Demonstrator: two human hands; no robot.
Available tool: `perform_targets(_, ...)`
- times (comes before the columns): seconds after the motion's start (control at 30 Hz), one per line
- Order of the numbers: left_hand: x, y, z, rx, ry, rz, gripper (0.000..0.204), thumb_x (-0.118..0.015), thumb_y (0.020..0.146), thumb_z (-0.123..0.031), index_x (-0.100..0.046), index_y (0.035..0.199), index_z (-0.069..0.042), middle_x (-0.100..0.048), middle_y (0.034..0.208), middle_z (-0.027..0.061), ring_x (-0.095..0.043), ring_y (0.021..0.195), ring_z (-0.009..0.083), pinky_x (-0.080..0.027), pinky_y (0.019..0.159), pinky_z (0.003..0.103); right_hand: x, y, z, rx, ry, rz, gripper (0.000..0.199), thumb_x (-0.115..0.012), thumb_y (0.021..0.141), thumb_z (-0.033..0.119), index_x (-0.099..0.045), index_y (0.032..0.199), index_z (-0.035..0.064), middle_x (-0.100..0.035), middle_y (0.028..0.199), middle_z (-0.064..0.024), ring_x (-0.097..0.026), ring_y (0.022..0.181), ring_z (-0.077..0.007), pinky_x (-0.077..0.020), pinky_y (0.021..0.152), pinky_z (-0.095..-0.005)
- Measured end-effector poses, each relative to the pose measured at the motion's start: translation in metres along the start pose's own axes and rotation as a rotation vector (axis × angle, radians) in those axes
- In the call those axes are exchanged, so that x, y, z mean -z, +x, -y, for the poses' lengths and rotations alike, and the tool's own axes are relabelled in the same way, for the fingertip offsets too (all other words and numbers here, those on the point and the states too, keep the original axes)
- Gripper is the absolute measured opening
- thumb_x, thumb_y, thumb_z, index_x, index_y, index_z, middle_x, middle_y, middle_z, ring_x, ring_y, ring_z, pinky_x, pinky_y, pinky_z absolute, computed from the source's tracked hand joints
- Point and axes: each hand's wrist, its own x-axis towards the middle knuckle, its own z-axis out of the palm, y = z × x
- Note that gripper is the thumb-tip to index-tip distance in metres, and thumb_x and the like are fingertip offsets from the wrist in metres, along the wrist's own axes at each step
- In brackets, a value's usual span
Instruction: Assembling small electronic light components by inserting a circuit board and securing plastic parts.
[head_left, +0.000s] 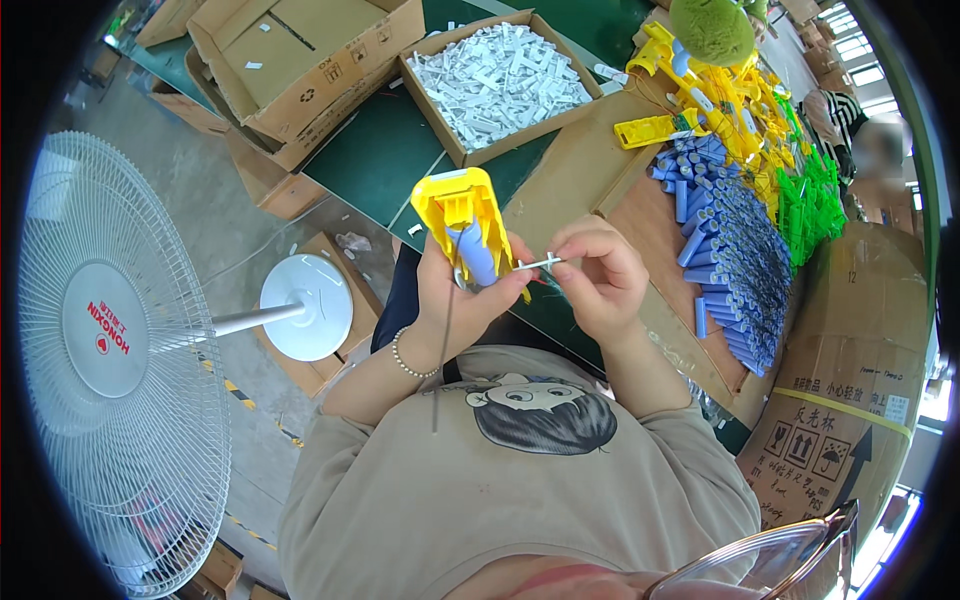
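My left hand [440, 300] is closed around a yellow plastic housing [490, 207], held upright in front of my chest. Inside it sits a blue cylindrical battery cell [478, 262]. My right hand [610, 280] pinches a small white plastic piece [547, 262] between thumb and fingers. The inner end of that piece reaches the housing's right side; whether it touches I cannot tell. A bit of red wire [540, 281] shows just below. One thin dark strand [441, 375] runs from near the housing down across my shirt.
Ahead, a cardboard box [465, 152] holds many white plastic pieces. Blue cells with wires [735, 260] are heaped at right, beside yellow housings [740, 110] and green parts [808, 210]. A white fan [105, 330] stands at left. Large cartons [835, 400] stand at right. Another person [840, 120] is at far right.
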Motion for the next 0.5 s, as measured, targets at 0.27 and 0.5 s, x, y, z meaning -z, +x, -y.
perform_targets(0.27, -0.017, -0.002, -0.008, 0.069, 0.083, -0.01, 0.048, -0.068, 0.078, 0.002, -0.039, 0.116, -0.004, -0.063, 0.096, 0.0106, -0.063, 0.088, 0.0152, -0.051, 0.077, 0.027, 0.027, -0.002, 0.012, 0.073, -0.427, 0.169, 0.018, -0.074, 0.068, 0.0, -0.061, 0.079, 0.0042, -0.064, 0.078, -0.0075, -0.059, 0.069, -0.0226, -0.0455, 0.063, -0.032)
perform_targets(0.5, -0.022, 0.004, -0.017, 0.153, 0.208, 0.056, 0.045, -0.065, 0.08, 0.001, -0.04, 0.118, -0.002, -0.064, 0.099, 0.0111, -0.064, 0.088, 0.0149, -0.051, 0.078, 0.027, 0.021, -0.017, 0.0, -0.121, -0.306, 0.076, 0.014, -0.071, 0.072, 0.0, -0.061, 0.081, 0.0031, -0.064, 0.079, -0.0093, -0.06, 0.069, -0.0234, -0.0463, 0.06, -0.0305)
